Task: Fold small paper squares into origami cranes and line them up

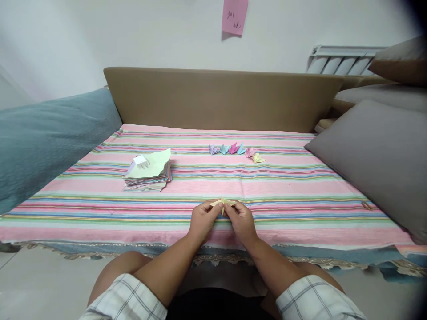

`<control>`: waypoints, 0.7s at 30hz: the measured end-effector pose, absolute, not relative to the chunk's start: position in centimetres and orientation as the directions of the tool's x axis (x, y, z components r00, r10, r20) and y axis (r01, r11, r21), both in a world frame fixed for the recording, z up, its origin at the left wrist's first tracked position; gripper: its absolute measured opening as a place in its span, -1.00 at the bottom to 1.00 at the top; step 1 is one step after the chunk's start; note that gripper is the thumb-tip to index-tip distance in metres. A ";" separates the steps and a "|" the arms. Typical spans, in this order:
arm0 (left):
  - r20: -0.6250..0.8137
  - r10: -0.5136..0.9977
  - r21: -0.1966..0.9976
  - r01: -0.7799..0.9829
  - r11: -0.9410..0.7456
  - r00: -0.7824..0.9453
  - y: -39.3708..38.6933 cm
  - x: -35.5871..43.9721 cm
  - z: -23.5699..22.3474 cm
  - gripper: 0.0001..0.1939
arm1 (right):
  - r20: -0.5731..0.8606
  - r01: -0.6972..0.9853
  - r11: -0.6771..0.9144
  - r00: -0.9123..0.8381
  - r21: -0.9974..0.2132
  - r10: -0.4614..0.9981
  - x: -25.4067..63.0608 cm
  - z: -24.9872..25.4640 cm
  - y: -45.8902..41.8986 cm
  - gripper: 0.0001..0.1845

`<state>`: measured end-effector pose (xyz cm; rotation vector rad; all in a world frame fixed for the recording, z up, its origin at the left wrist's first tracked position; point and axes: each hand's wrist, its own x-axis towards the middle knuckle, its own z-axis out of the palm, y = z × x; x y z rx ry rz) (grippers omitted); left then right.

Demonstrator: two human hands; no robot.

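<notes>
Between my two hands is a small pale yellow folded paper figure point(223, 202), its pointed ends spreading to left and right. My left hand point(203, 218) pinches its left side between thumb and fingers. On the other side, my right hand point(243, 220) grips it the same way, thumbs close together at the middle. My fingers cover parts of the folds. Beyond my hands lies a row of several small folded paper figures point(234, 148) in purple, blue, pink and yellow.
A stack of square paper point(147, 182) with a small white block point(141, 161) on top stands at left on the striped cloth point(276, 191). Grey cushions point(373, 155) lean at right, a teal covered armrest point(56, 138) bounds the left, and a brown board point(220, 100) stands behind.
</notes>
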<state>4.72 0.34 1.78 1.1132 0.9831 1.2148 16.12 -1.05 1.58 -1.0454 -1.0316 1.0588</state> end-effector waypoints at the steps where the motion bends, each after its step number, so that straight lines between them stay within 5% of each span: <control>1: 0.024 0.993 0.983 -0.183 -0.003 0.112 0.3 4.7 1.8 -0.75 | 0.131 -0.178 0.163 0.180 -0.970 0.975 16.1 1.5 -1.0 -0.77; 12: 0.003 0.995 0.956 -0.292 0.026 0.097 0.5 4.9 1.5 -0.76 | 0.076 -0.237 0.125 0.206 -0.963 0.976 15.7 0.7 -0.7 -0.77; 21: -0.227 0.974 0.825 -0.530 0.196 0.007 0.4 5.4 2.7 -0.71 | -0.013 -0.418 0.075 0.203 -0.905 0.979 15.1 -0.5 -0.1 -0.71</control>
